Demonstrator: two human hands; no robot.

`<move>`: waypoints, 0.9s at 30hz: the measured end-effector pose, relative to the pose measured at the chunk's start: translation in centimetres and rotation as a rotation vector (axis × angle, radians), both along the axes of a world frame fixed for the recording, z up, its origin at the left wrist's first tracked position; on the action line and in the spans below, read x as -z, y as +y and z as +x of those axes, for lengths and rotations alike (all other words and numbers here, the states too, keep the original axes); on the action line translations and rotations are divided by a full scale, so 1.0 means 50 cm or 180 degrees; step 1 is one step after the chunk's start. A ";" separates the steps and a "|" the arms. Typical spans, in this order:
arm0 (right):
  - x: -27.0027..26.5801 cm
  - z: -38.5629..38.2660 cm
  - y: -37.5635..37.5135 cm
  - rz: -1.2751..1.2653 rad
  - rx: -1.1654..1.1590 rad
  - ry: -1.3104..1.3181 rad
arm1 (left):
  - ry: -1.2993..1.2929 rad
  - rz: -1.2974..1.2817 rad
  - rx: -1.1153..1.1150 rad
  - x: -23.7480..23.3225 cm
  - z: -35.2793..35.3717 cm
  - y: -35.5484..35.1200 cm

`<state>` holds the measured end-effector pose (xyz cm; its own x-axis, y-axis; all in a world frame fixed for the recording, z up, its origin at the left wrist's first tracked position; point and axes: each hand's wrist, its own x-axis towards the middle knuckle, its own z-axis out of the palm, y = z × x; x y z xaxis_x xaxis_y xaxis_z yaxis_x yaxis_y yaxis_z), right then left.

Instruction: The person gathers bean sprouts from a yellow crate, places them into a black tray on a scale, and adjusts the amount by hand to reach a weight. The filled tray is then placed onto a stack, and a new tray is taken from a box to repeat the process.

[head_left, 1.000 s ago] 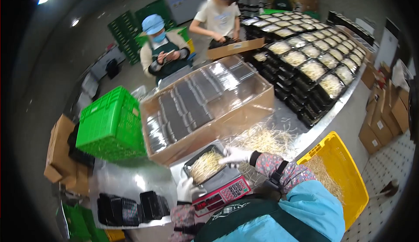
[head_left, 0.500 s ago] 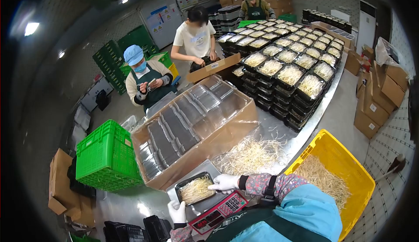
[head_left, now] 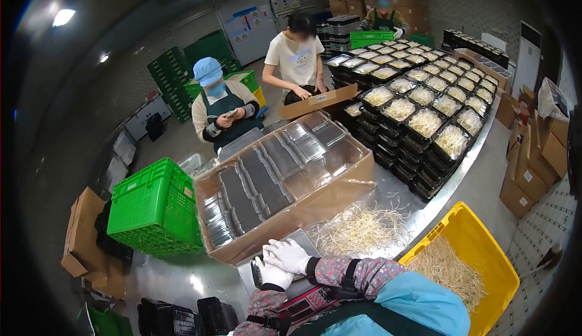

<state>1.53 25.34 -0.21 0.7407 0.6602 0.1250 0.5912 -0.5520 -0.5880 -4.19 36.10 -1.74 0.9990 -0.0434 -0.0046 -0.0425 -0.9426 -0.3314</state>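
Both my hands wear white gloves and lie over a black plastic tray (head_left: 255, 273) on the metal platform of a scale. My left hand (head_left: 273, 274) rests over the tray's near left part, its fingers extended. My right hand (head_left: 288, 256) lies flat across the far side, fingers stretched out, close to the left one. Between them they hide most of the tray and what is in it. The scale's red keypad panel (head_left: 312, 301) shows partly below my right sleeve. Just right of the platform, a loose heap of pale bean sprouts (head_left: 361, 230) spreads on the metal table.
A carton (head_left: 303, 205) of clear plastic lids stands beyond my hands. Stacked sprout trays (head_left: 424, 120) fill the far right. A yellow crate (head_left: 494, 260) of sprouts is at right, a green crate (head_left: 151, 208) at left, black trays (head_left: 170, 318) near front left. Three people stand beyond.
The tray of sprouts was held at its two sides with its contents showing. Now my hands have come together on top of it. The camera view has shifted slightly.
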 end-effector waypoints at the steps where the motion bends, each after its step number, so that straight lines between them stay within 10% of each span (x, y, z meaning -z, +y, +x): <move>1: -0.004 0.004 0.000 0.0002 0.0005 0.0115 | -0.0056 -0.0129 0.0073 -0.002 -0.001 0.003; 9: -0.016 -0.001 -0.010 0.0308 -0.0012 0.0232 | -0.0497 -0.1478 0.0184 -0.007 -0.013 0.016; 27: -0.018 -0.004 -0.004 0.0188 0.0070 -0.0070 | -0.0509 -0.1751 0.0121 -0.017 -0.012 0.010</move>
